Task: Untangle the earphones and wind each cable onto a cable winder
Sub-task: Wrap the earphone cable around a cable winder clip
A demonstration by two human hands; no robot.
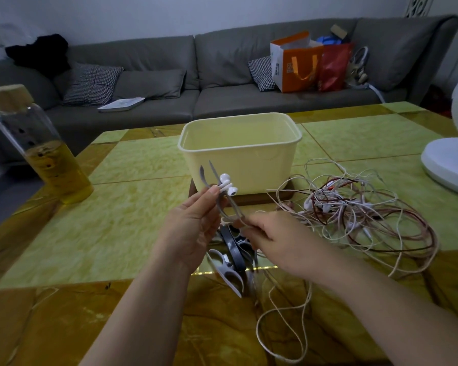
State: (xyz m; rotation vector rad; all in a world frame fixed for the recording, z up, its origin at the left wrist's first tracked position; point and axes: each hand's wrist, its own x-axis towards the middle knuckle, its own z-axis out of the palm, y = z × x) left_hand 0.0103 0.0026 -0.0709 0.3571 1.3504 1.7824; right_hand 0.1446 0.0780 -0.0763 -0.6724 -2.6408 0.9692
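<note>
My left hand [193, 223] holds a grey fishbone-shaped cable winder [214, 184] upright above the table, thumb pressing two white earbuds [227, 184] against it. My right hand [273, 236] pinches the winder's lower end together with a pale cable that trails down off the table front [283, 326]. A tangle of white, pink and dark red earphone cables [354, 212] lies to the right of my hands. Under my hands lie more winders, dark grey [234, 250] and light grey [226, 270].
A cream plastic tub [239, 151] stands on a dark wooden base behind my hands. A glass bottle with yellow liquid [48, 151] stands at the left, a white fan base [447, 162] at the right. The green and amber table [117, 220] fronts a grey sofa.
</note>
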